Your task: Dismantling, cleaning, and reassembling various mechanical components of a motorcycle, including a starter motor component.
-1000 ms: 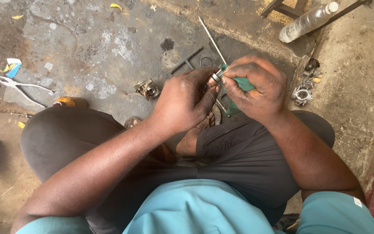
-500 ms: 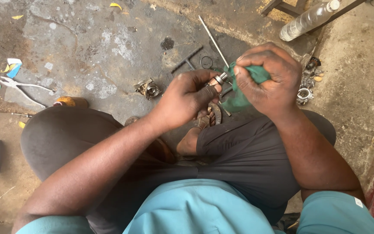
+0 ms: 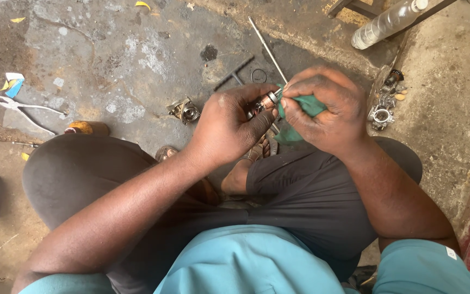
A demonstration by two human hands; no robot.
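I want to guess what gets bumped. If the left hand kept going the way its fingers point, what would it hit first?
Probably the right hand with its green cloth: the left hand points right at them, holding a small metal part that already touches the cloth.

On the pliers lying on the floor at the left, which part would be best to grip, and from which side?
Probably the two white handles, taken from above. The pliers lie flat on the concrete floor with their handles spread apart toward the right, away from the jaws, and nothing covers them. Both hands are busy elsewhere.
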